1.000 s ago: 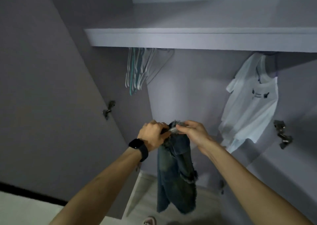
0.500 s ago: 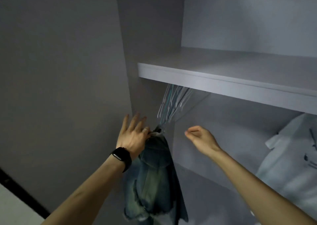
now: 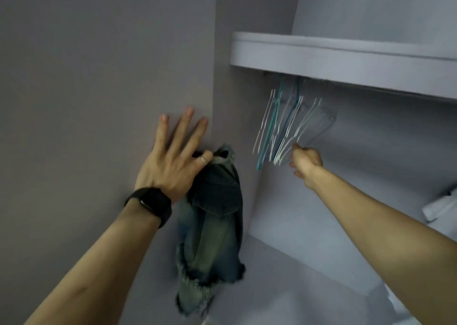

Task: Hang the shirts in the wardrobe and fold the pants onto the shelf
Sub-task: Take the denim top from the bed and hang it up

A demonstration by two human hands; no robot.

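Observation:
A pair of frayed denim shorts (image 3: 215, 225) hangs by its waistband from my left hand (image 3: 173, 161), which pinches it between thumb and index finger while the other fingers spread straight against the wardrobe's side panel. Several thin wire hangers (image 3: 282, 129), white and teal, hang in a bunch under the shelf (image 3: 346, 62). My right hand (image 3: 305, 162) is stretched out to their lower ends, its fingers curled on the bottom corner of a white hanger. A white shirt (image 3: 440, 208) shows only as a corner at the right edge.
The grey side panel (image 3: 99, 77) stands close on the left. The wardrobe's back wall and a lower ledge (image 3: 309, 270) lie behind and below the shorts. The shelf's top is mostly out of sight from this angle.
My right hand let go of the shorts and moved up and right to the hangers. The left hand now carries the shorts alone. My view swung left and upward.

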